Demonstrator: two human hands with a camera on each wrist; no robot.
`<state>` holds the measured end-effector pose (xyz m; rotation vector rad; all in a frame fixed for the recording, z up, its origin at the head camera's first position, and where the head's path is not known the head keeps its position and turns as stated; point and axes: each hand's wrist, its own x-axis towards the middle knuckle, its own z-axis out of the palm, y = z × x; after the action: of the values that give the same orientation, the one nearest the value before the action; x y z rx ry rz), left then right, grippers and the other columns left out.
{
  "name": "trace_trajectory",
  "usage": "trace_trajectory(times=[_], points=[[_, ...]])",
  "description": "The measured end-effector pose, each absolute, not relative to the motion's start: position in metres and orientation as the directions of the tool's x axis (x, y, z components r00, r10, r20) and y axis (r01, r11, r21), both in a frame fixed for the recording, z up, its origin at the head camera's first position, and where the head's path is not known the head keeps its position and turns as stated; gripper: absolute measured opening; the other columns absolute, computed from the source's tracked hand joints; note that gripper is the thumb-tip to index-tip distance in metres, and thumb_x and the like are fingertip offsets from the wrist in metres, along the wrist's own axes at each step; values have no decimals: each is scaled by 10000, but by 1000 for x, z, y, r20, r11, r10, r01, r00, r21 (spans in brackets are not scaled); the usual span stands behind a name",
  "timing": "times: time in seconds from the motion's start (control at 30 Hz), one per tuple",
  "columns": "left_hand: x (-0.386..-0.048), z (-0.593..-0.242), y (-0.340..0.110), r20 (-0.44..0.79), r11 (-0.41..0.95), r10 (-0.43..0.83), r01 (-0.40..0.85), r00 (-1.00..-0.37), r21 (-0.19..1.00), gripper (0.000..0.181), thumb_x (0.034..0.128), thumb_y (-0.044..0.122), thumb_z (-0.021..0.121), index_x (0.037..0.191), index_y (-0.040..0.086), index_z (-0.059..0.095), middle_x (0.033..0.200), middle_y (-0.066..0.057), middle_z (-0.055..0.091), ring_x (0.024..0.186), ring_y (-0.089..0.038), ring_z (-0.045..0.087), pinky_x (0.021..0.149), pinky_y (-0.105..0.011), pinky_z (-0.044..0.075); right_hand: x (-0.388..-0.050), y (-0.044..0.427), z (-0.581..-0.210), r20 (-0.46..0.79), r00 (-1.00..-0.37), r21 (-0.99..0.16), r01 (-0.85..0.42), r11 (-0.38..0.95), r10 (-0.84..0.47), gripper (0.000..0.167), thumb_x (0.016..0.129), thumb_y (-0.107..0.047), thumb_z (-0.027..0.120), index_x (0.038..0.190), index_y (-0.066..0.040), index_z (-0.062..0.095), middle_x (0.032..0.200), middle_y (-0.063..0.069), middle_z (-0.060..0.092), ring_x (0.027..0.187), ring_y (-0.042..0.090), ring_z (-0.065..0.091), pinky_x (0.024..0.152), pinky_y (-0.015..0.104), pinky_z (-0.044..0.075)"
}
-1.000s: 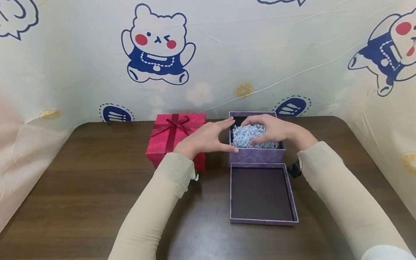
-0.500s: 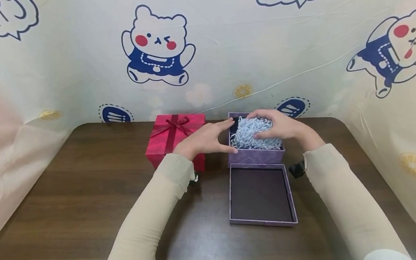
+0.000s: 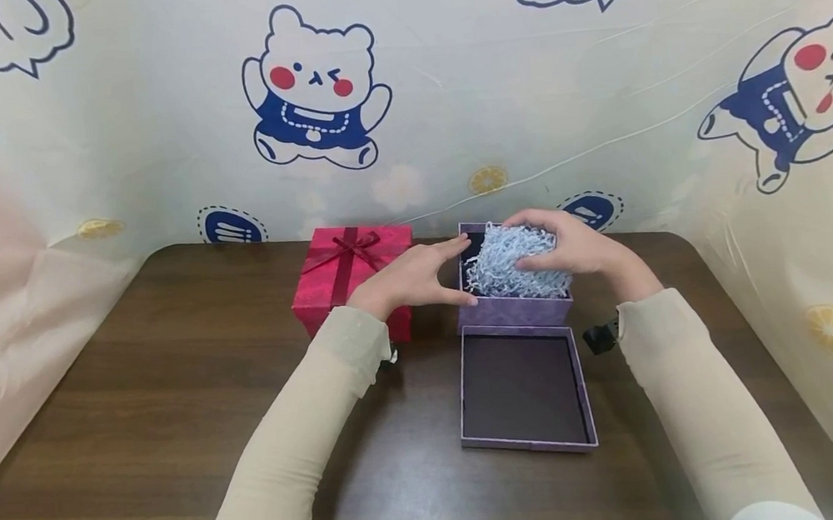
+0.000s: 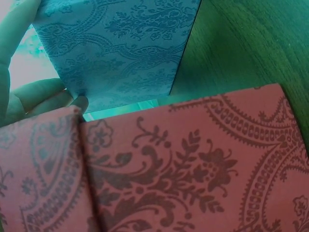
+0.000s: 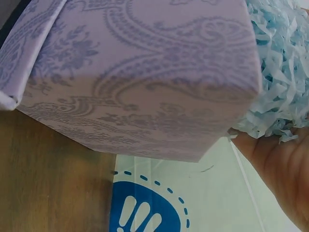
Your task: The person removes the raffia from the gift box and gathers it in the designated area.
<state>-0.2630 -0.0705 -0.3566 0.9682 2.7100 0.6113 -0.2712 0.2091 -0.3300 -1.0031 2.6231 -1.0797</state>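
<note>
Pale blue shredded paper (image 3: 500, 264) is bunched under my right hand (image 3: 573, 245), whose thumb and fingers curl round it. The clump bulges above the rim of the open purple patterned box (image 3: 515, 313), and part of the dark interior shows at its left. My left hand (image 3: 414, 279) grips that box at its left side, thumb at the front corner and fingers toward the back. In the right wrist view, strands of shredded paper (image 5: 282, 67) hang over the box's patterned edge (image 5: 178, 48), with part of my hand (image 5: 282, 169) below.
A purple lid (image 3: 522, 388) with a dark lining lies inside-up in front of the box. A red gift box (image 3: 318, 295) with a dark red bow (image 3: 355, 247) stands to the left, under my left forearm's reach. A printed sheet (image 3: 432, 108) hangs behind the brown table (image 3: 172, 384).
My right hand has moved up and to the right, drawing the shredded paper higher and toward the box's right side. My left hand has stayed in place.
</note>
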Motion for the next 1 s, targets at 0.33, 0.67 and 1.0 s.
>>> trace_trajectory(times=[0.33, 0.67, 1.0], points=[[-262, -356, -70, -56, 703, 638, 551, -768, 448, 1011, 784, 601, 723, 1584, 196, 254, 1644, -18, 279, 1467, -242, 384, 1157, -421, 398, -263, 218, -320, 163, -802, -696, -506, 510, -574, 549, 850, -118, 747, 1366, -105, 558, 1354, 142, 585, 1103, 236, 539, 966, 450, 465], [-263, -357, -70, -39, 697, 645, 566, -763, 439, 1000, 799, 590, 714, 1582, 163, 263, 1641, -34, 284, 1475, -256, 368, 1176, -422, 372, -257, 228, -310, 252, -829, -724, -504, 471, -499, 544, 831, -41, 755, 1343, -84, 575, 1199, -29, 622, 982, 81, 583, 811, 190, 523], [-261, -357, -70, -52, 714, 626, 545, -778, 438, 1014, 786, 615, 712, 1587, 203, 246, 1645, -11, 277, 1483, -237, 357, 1176, -418, 371, -254, 233, -297, 374, -809, -741, -555, 378, -454, 529, 810, 33, 737, 1313, -28, 585, 1106, -145, 632, 955, 61, 580, 800, 175, 528]])
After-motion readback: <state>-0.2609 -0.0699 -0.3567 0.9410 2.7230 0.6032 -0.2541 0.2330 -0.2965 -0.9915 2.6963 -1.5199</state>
